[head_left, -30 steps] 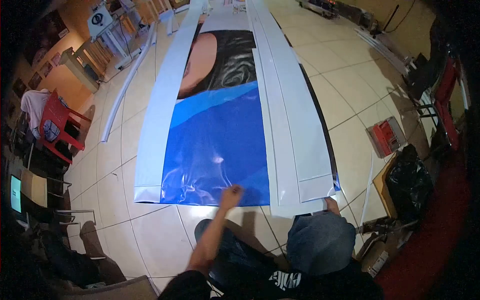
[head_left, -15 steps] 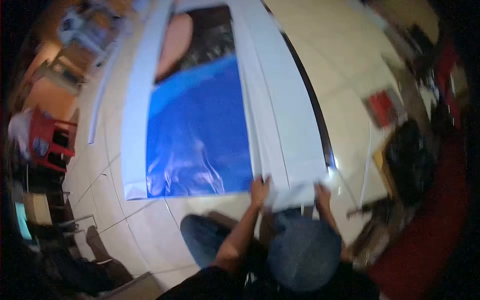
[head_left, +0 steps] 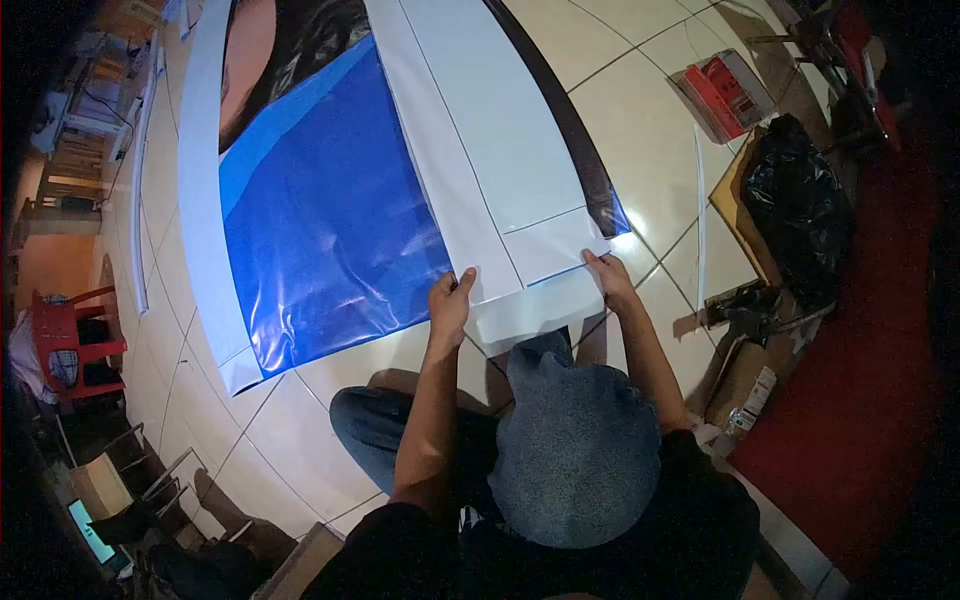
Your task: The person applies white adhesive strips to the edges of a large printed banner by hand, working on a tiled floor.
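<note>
Here the white strip [head_left: 520, 318] is pinched by both hands, left hand [head_left: 450, 300] & right hand [head_left: 607, 275]; edges should be kept aligned w/ the banner [head_left: 320, 220]; tension even.

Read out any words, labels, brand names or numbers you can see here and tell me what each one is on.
No text can be read.
Cardboard box: a white label with dark marks, too small to read.
Red box on the floor: markings too blurred to read.
Banner: blue field and part of a picture, no lettering visible.
White strip, where the left hand and right hand rest: blank.
</note>
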### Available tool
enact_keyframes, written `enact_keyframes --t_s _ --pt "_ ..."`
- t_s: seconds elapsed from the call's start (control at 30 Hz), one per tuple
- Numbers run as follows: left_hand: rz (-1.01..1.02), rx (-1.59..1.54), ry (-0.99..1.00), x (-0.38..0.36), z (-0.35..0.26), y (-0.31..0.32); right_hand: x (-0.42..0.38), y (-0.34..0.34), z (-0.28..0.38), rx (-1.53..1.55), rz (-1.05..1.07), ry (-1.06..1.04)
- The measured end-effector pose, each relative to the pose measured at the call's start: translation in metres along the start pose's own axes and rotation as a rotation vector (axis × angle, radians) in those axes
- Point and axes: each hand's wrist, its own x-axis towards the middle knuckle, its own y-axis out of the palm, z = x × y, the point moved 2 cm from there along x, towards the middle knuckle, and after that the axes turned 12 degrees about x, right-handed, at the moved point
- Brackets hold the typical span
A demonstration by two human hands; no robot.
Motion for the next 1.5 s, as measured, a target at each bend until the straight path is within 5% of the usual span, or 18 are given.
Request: enact_keyframes --t_s 0.1,0.13,0.2,0.3,0.33,0.4,0.57,0.67,0.73,0.77,0.87,0.93,1.0,1.07,1.2,1.27,1.43,1.5 --pt "-0.017 0.106 -0.079 0.013 0.033 -0.009 -0.006 0.019 -0.007 0.089 0.018 0.076" --pt "-0.013 0.064 -0.143 0.021 0.046 -0.008 -0.012 0.022 -0.015 0.196 0.077 -0.082" --pt "-0.080 -0.130 0.071 0.050 0.078 0.000 0.006 0.015 -0.016 0.309 0.131 -0.251" --pt "0.003 0.202 -0.028 0.043 0.105 -0.007 -0.007 0.010 -0.016 0.586 0.236 0.118" --pt "-0.009 0.185 0.005 0.051 0.089 -0.004 0.035 0.002 -0.038 0.596 0.227 0.015" --pt "0.090 0.333 0.015 0.040 0.077 -0.002 0.058 -0.019 -0.039 0.154 0.131 -0.243" --pt "-0.119 0.601 0.169 0.054 0.104 0.009 0.016 0.002 -0.030 0.103 0.003 -0.246" --pt "-0.086 0.315 0.083 0.048 0.110 0.005 -0.003 0.023 -0.013 0.181 0.009 -0.364" --pt "-0.075 0.341 0.094 0.044 0.113 0.002 -0.001 0.018 -0.019 -0.205 -0.124 -0.496" --pt "-0.110 0.373 0.108 0.041 0.093 -0.002 -0.025 0.044 0.002 -0.169 -0.103 -0.767" --pt "-0.121 0.405 0.135 0.025 0.120 0.002 -0.020 0.011 -0.014 -0.500 -0.214 -0.548" --pt "-0.056 0.506 0.039 0.038 0.087 0.003 -0.003 0.014 -0.006 -0.485 -0.237 -0.693" --pt "-0.107 0.515 0.147 0.040 0.084 0.008 -0.014 0.019 -0.005 -0.363 -0.226 -0.967" --pt "-0.027 0.469 -0.020 0.024 0.064 0.008 -0.002 -0.016 -0.016 -0.441 -0.210 -0.445" --pt "-0.295 0.138 0.104 0.027 0.088 0.037 -0.030 0.013 0.009 0.057 0.043 -0.481" --pt "-0.526 -0.477 -0.036 0.055 0.123 0.049 -0.035 -0.007 -0.011 0.060 -0.062 -0.510" --pt "-0.208 -0.187 -0.074 0.053 0.094 0.023 -0.031 -0.019 -0.032 0.105 -0.136 -0.025" --pt "-0.164 -0.132 -0.087 0.065 0.090 0.023 -0.009 -0.018 -0.033 0.010 -0.177 -0.185"
